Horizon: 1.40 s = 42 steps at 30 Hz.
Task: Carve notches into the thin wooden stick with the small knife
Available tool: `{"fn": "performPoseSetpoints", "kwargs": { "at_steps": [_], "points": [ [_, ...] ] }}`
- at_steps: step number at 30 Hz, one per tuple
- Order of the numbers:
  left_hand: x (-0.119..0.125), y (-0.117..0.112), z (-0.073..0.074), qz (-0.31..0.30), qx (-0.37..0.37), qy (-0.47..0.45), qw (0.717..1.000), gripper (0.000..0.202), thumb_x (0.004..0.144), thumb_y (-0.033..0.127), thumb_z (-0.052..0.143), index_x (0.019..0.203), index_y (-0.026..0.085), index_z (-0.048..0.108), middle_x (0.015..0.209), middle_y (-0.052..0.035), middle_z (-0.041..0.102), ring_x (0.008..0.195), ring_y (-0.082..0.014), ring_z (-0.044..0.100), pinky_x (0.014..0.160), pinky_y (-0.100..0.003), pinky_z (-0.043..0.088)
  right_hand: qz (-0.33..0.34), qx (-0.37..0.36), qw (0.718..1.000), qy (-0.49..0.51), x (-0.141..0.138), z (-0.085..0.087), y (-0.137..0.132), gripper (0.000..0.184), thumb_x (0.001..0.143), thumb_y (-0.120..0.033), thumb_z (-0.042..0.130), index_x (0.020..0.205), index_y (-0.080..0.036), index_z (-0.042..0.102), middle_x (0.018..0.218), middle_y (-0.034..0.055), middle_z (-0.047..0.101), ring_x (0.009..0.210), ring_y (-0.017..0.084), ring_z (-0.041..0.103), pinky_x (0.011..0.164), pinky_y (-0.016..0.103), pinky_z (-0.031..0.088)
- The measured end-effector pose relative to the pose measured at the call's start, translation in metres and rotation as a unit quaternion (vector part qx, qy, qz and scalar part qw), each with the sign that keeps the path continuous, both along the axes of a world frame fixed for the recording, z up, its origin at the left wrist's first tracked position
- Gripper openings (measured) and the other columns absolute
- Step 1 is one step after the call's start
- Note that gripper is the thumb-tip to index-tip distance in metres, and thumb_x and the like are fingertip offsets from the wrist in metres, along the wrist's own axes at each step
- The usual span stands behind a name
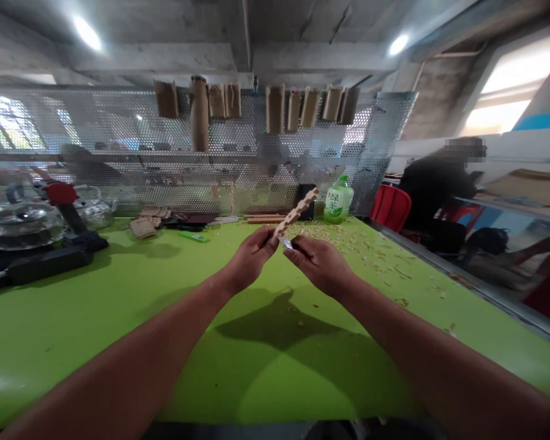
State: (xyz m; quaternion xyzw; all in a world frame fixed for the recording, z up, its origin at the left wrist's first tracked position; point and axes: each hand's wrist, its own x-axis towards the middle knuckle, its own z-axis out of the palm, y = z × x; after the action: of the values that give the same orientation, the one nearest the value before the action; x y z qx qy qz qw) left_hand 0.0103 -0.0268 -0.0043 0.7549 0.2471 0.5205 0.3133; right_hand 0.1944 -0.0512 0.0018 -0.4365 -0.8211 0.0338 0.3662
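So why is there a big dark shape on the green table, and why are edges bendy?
In the head view, ceiling lights cast the shadow of the left hand with its notched stick and the right hand with its blade onto the green table; the wide lens curves the edges; the right window glares white.

L hand point(251, 256): notched strip point(297, 211); R hand point(319, 263): blade point(286, 243)

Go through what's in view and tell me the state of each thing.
left hand: shut on the notched strip
notched strip: tilted, raised off the table
right hand: shut on the blade
blade: at the strip's lower end
bottle: upright, capped
shavings: scattered on the table
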Motion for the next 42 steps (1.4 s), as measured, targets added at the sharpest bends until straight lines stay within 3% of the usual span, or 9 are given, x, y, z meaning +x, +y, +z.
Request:
{"fn": "performPoseSetpoints", "kwargs": {
  "at_steps": [6,16,23,25,30,35,42],
  "points": [
    [-0.001,-0.001,0.002,-0.032,0.002,-0.01,0.999,0.035,0.089,0.05,0.055,0.099,0.016,0.062,0.094,-0.0052,0.06,0.089,-0.0155,0.052,0.084,-0.029,0.044,-0.01,0.023,1.0,-0.009,0.0,0.001,-0.003,0.036,0.093,-0.05,0.045,0.072,-0.02,0.045,0.063,-0.0023,0.048,0.055,0.011,0.042,0.054,0.026,0.026],
    [-0.003,-0.005,0.006,-0.007,-0.004,0.034,0.999,0.032,0.092,0.046,0.051,0.099,0.017,0.061,0.091,-0.0046,0.058,0.087,-0.016,0.05,0.08,-0.029,0.044,-0.033,0.018,0.999,-0.035,0.002,0.005,-0.003,0.036,0.094,-0.05,0.044,0.074,-0.02,0.05,0.063,-0.0015,0.05,0.056,0.012,0.043,0.054,0.027,0.025],
    [-0.011,-0.009,0.005,-0.023,0.026,0.06,0.998,0.032,0.093,0.045,0.048,0.104,0.018,0.06,0.097,-0.005,0.06,0.09,-0.0167,0.052,0.083,-0.029,0.043,-0.02,0.001,0.995,-0.096,0.0,0.005,-0.004,0.04,0.099,-0.05,0.031,0.081,-0.02,0.05,0.07,0.0022,0.055,0.059,0.013,0.045,0.056,0.027,0.026],
    [-0.011,-0.008,0.002,0.001,0.035,0.083,0.996,0.038,0.089,0.052,0.052,0.105,0.018,0.059,0.094,-0.0036,0.059,0.084,-0.0159,0.052,0.075,-0.028,0.042,-0.023,0.017,0.993,-0.116,-0.001,0.003,-0.003,0.041,0.1,-0.051,0.028,0.085,-0.019,0.051,0.073,0.0037,0.057,0.059,0.014,0.044,0.056,0.028,0.025],
    [-0.006,-0.005,-0.002,0.147,0.079,0.137,0.976,0.039,0.088,0.056,0.051,0.092,0.018,0.057,0.071,0.0024,0.05,0.065,-0.0123,0.043,0.06,-0.025,0.033,-0.04,0.058,0.991,-0.112,-0.005,-0.002,-0.004,0.044,0.1,-0.053,0.026,0.087,-0.019,0.051,0.074,0.0047,0.06,0.058,0.014,0.045,0.055,0.028,0.023],
    [-0.002,-0.012,0.002,0.17,0.104,0.147,0.969,0.036,0.091,0.054,0.047,0.087,0.019,0.055,0.072,0.002,0.051,0.065,-0.0126,0.044,0.06,-0.025,0.032,-0.082,0.093,0.985,-0.118,-0.007,-0.004,-0.008,0.044,0.099,-0.052,0.026,0.086,-0.019,0.051,0.075,0.0057,0.061,0.055,0.014,0.044,0.053,0.029,0.019],
    [0.005,-0.018,0.001,0.21,0.067,0.144,0.965,0.036,0.093,0.053,0.045,0.089,0.019,0.055,0.077,-0.0017,0.059,0.065,-0.0145,0.048,0.059,-0.026,0.031,-0.139,0.138,0.972,-0.13,-0.009,-0.007,-0.005,0.042,0.099,-0.051,0.029,0.085,-0.019,0.053,0.076,0.0066,0.06,0.057,0.015,0.047,0.054,0.03,0.016]
  ]
}}
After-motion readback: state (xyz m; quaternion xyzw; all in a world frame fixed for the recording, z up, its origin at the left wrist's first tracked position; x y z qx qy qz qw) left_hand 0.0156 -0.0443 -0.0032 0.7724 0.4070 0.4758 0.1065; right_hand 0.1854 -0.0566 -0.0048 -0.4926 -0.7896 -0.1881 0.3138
